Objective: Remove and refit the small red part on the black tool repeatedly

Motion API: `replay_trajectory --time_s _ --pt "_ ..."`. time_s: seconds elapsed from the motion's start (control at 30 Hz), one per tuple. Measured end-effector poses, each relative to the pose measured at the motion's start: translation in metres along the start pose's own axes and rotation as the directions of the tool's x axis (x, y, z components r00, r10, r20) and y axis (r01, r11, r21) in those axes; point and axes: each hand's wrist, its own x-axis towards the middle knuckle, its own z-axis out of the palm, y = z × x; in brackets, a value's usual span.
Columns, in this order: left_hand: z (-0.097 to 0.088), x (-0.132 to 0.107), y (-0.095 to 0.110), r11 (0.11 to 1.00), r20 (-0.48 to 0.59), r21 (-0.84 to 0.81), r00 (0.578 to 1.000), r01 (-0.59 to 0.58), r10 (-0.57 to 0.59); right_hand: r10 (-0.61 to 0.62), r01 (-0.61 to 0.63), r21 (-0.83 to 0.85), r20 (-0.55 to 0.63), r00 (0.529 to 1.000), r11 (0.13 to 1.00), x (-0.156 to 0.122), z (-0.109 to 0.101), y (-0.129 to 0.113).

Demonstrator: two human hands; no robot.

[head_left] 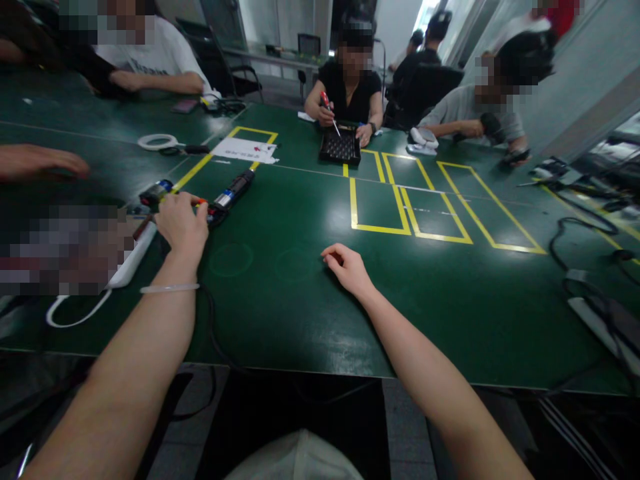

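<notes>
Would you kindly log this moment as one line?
left hand: at black cylindrical tool, grip unclear | right hand: loosely curled over green table

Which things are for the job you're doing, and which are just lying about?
Probably for the job:
blue-banded dark tool, close by the left grip
blue-and-black piece, beyond that grip

Seemingly just lying about:
white paper
white ring with a dark handle

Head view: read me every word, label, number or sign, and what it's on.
No text can be read for certain.
White paper: dark characters and a red mark, too blurred.
White shirt at upper left: dark lettering, too blurred.
Black tool: any print on its blue-and-white band is too small.
</notes>
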Motion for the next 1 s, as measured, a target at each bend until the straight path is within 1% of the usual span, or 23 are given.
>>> replay_trajectory --time_s 0.03,0.1,0.13,0.17,0.2,0.23,0.27,0.3,0.4,0.43,0.5,0.53,0.57,0.6,0.63,0.67,0.7,0.8,0.83,0.93,0.97,1.0 --pt "0.001 0.001 0.003 0.998 0.004 -0.065 1.000 -0.014 0.014 0.001 -0.001 -0.006 0.002 1.000 1.000 0.000 0.000 -0.001" --pt "0.002 0.000 0.013 0.959 0.056 -0.282 0.997 -0.041 0.059 0.003 -0.003 -0.015 0.006 1.000 1.000 0.000 0.000 -0.002" --pt "0.002 -0.003 0.021 0.908 0.105 -0.417 0.990 -0.045 0.097 0.005 -0.004 -0.018 0.008 1.000 1.000 0.000 -0.001 -0.003" --pt "0.002 -0.007 0.031 0.833 0.161 -0.551 0.975 -0.038 0.150 0.006 -0.006 -0.017 0.008 1.000 1.000 0.000 -0.001 -0.004" --pt "0.002 -0.013 0.042 0.747 0.215 -0.664 0.952 -0.021 0.218 0.009 -0.009 -0.015 0.009 1.000 1.000 0.000 0.000 -0.004" --pt "0.001 -0.020 0.053 0.671 0.247 -0.741 0.925 -0.013 0.290 0.015 -0.015 -0.008 0.012 1.000 1.000 0.000 0.000 -0.005" --pt "0.000 -0.029 0.065 0.619 0.287 -0.785 0.884 -0.003 0.368 0.022 -0.022 0.008 0.018 1.000 1.000 0.000 0.001 -0.005" --pt "-0.001 -0.039 0.076 0.590 0.324 -0.807 0.841 0.007 0.434 0.031 -0.032 0.037 0.026 0.999 0.999 0.000 0.002 -0.005" --pt "-0.006 -0.067 0.103 0.535 0.430 -0.844 0.648 0.041 0.628 0.052 -0.065 0.200 0.068 0.996 0.978 -0.002 0.005 -0.005" --pt "-0.006 -0.075 0.109 0.519 0.452 -0.852 0.583 0.059 0.675 0.056 -0.078 0.258 0.089 0.994 0.963 -0.002 0.006 -0.005" --pt "-0.006 -0.087 0.116 0.496 0.477 -0.863 0.471 0.093 0.742 0.059 -0.104 0.340 0.140 0.988 0.935 -0.003 0.007 -0.007" --pt "-0.006 -0.091 0.118 0.487 0.482 -0.867 0.426 0.106 0.766 0.057 -0.117 0.361 0.173 0.983 0.925 -0.003 0.008 -0.009" --pt "-0.005 -0.094 0.119 0.478 0.482 -0.871 0.391 0.117 0.784 0.050 -0.123 0.376 0.199 0.979 0.919 -0.003 0.008 -0.010" --pt "-0.004 -0.095 0.120 0.469 0.480 -0.874 0.367 0.126 0.797 0.040 -0.125 0.385 0.222 0.974 0.914 -0.004 0.008 -0.012" --pt "-0.003 -0.096 0.120 0.461 0.478 -0.877 0.354 0.135 0.804 0.035 -0.128 0.394 0.236 0.971 0.910 -0.004 0.007 -0.013" --pt "-0.002 -0.095 0.119 0.457 0.477 -0.878 0.354 0.144 0.804 0.033 -0.131 0.402 0.241 0.970 0.906 -0.004 0.007 -0.014" --pt "-0.001 -0.095 0.119 0.456 0.478 -0.877 0.366 0.151 0.798 0.036 -0.135 0.409 0.239 0.970 0.903 -0.004 0.007 -0.015" --pt "0.002 -0.093 0.119 0.470 0.488 -0.869 0.424 0.154 0.763 0.051 -0.135 0.432 0.199 0.979 0.892 -0.004 0.008 -0.015" --pt "0.003 -0.092 0.119 0.476 0.490 -0.867 0.432 0.149 0.757 0.054 -0.129 0.438 0.181 0.982 0.890 -0.004 0.008 -0.014" --pt "0.003 -0.094 0.120 0.496 0.490 -0.862 0.418 0.103 0.765 0.051 -0.105 0.427 0.136 0.989 0.898 -0.004 0.009 -0.011" --pt "0.001 -0.095 0.120 0.507 0.490 -0.859 0.418 0.078 0.765 0.046 -0.095 0.420 0.127 0.991 0.902 -0.003 0.009 -0.010" --pt "0.000 -0.096 0.121 0.516 0.485 -0.855 0.428 0.051 0.762 0.041 -0.088 0.419 0.120 0.992 0.904 -0.003 0.009 -0.009"
